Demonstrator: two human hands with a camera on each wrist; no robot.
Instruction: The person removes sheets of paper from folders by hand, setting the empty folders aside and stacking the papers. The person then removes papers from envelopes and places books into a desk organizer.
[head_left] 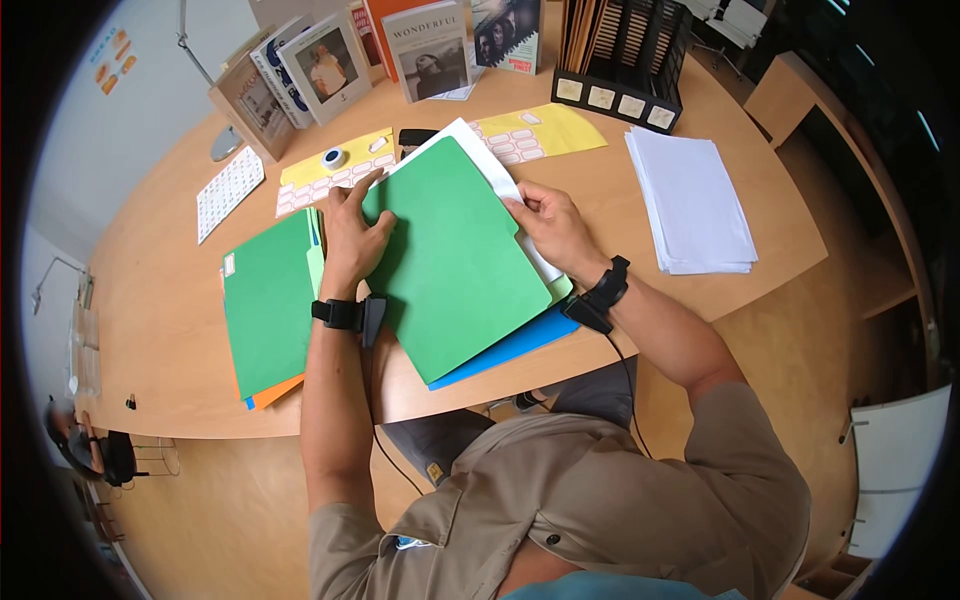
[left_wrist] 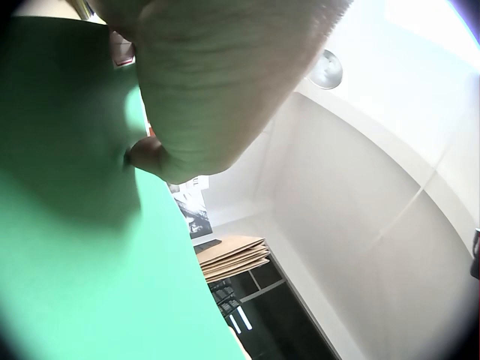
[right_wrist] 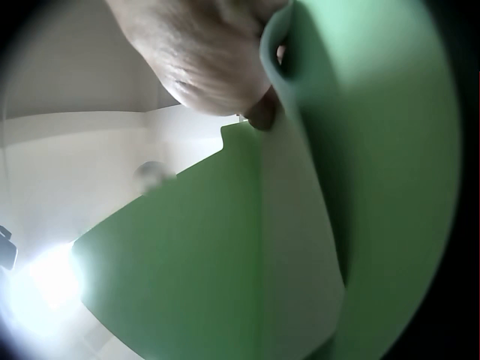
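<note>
A green folder (head_left: 455, 265) lies slanted at the middle of the wooden table (head_left: 160, 330), with white paper (head_left: 478, 148) sticking out along its far edge. A blue folder (head_left: 510, 347) lies under it. My left hand (head_left: 357, 225) presses flat on the folder's left edge with its fingers stretched out. In the left wrist view the palm (left_wrist: 217, 82) rests on the green cover (left_wrist: 75, 247). My right hand (head_left: 548, 222) pinches the folder's right edge. In the right wrist view the hand (right_wrist: 202, 60) holds the curled green cover (right_wrist: 360, 165).
A second pile of folders (head_left: 268, 305), green on top with orange and blue below, lies to the left. Also on the table are a stack of white sheets (head_left: 695, 200), a black file rack (head_left: 625, 60), standing books (head_left: 430, 50), yellow label sheets (head_left: 545, 132) and a tape roll (head_left: 333, 158).
</note>
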